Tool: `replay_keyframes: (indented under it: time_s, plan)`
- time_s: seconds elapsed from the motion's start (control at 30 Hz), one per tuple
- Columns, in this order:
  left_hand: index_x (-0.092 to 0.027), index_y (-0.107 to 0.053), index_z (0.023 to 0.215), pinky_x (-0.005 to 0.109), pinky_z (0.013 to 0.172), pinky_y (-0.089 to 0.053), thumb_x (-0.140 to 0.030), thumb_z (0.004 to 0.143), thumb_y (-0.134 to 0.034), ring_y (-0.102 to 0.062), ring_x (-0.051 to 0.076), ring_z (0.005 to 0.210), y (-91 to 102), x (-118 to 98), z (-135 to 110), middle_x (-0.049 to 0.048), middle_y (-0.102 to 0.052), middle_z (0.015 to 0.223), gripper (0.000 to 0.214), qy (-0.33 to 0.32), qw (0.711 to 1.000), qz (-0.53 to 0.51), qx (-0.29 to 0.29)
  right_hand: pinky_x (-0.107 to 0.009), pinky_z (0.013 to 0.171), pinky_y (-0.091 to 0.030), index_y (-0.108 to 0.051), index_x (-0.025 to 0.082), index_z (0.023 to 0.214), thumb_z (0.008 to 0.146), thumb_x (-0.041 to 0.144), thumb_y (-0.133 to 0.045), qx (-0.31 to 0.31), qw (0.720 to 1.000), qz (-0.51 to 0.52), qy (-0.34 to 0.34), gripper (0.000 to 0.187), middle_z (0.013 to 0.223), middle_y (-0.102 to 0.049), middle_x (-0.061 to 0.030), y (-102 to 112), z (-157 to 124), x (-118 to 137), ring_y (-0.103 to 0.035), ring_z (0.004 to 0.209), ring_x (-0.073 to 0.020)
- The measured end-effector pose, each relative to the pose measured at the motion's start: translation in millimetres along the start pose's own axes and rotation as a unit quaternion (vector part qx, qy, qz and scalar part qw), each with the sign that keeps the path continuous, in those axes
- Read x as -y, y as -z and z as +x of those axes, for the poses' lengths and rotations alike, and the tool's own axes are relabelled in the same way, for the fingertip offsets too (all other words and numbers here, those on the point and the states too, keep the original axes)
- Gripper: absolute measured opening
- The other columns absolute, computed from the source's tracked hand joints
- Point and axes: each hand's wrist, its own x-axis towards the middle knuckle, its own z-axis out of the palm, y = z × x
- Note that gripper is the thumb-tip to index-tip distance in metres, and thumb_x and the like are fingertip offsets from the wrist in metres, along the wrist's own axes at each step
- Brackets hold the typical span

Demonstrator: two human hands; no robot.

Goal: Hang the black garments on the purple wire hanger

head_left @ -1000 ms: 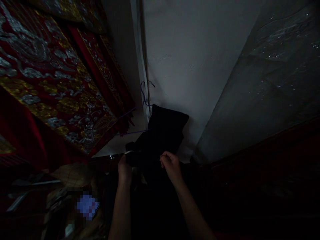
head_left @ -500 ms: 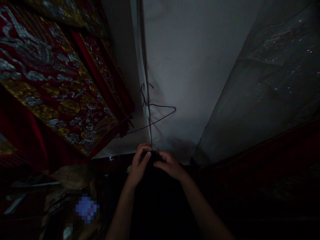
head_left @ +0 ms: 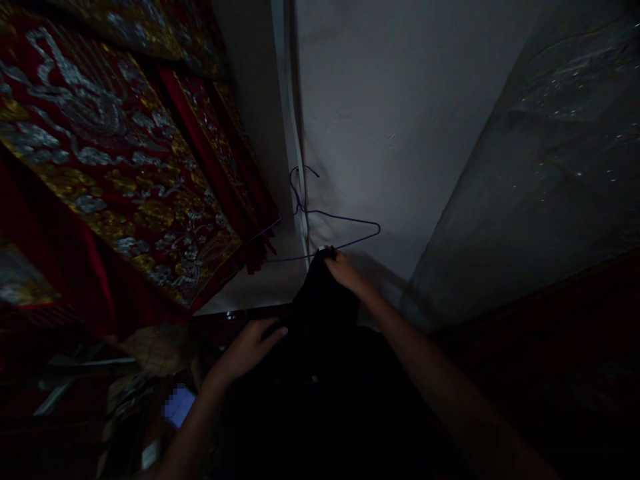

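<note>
A black garment (head_left: 325, 307), its details lost in the dark, hangs down in front of me with its top raised to the hanger's lower bar. My right hand (head_left: 343, 267) is closed on its upper edge, beside a small pale label (head_left: 324, 248). Lower down on the left, my left hand (head_left: 253, 343) rests against the cloth with thumb and fingers apart. Just above the garment's top, a thin purple wire hanger (head_left: 345, 217) hangs on a pale vertical strip (head_left: 295, 127) by the wall.
Red cloth with gold and silver embroidery (head_left: 150, 180) hangs on the left. Shiny translucent sheeting (head_left: 540, 153) covers the right side of the pale wall (head_left: 400, 100). Below left lie a checked cloth bundle (head_left: 163, 350) and a lit, partly blurred screen (head_left: 180, 405).
My right hand has lifted the garment's top toward the hanger. My left hand has moved away to the lower left, its fingers now apart.
</note>
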Motion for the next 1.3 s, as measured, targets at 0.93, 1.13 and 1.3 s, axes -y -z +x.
replay_keyframes:
  time_s: [0.93, 1.13, 1.3]
  plan:
    - [-0.022, -0.072, 0.104, 0.038, 0.099, -0.046, -0.032, 0.09, -0.054, -0.064, 0.026, 0.101, 53.5, -105.1, 88.7, 0.0076, -0.072, 0.105, 0.025, -0.267, 0.922, 0.258, -0.111, -0.034, 0.073, -0.056, -0.056, 0.02, 0.139, 0.077, 0.013, -0.061, -0.217, 0.972, 0.003, 0.092, 0.063, 0.097, -0.075, -0.0067, 111.1, -54.8, 41.0, -0.07, 0.083, -0.0217]
    - [-0.021, -0.072, 0.097, 0.04, 0.106, -0.042, -0.035, 0.091, -0.055, -0.057, 0.026, 0.113, 64.4, -105.0, 93.3, 0.0083, -0.061, 0.113, 0.022, -0.299, 0.883, 0.297, -0.207, -0.026, 0.052, -0.048, -0.074, 0.015, 0.073, 0.066, 0.032, -0.082, 0.031, 0.998, 0.048, -0.023, 0.02, 0.065, -0.07, -0.0028, 169.2, -16.0, 57.8, -0.066, 0.058, -0.017]
    - [-0.02, -0.064, 0.107, 0.033, 0.09, -0.049, -0.041, 0.092, -0.056, -0.065, 0.022, 0.096, 68.2, -87.0, 95.0, 0.006, -0.069, 0.1, 0.028, -0.233, 0.912, 0.219, -0.256, -0.028, 0.049, -0.05, -0.072, 0.014, 0.072, 0.069, 0.05, -0.083, 0.082, 0.987, 0.122, -0.059, 0.038, 0.067, -0.071, -0.0064, 155.1, -0.1, 62.4, -0.064, 0.053, -0.0171]
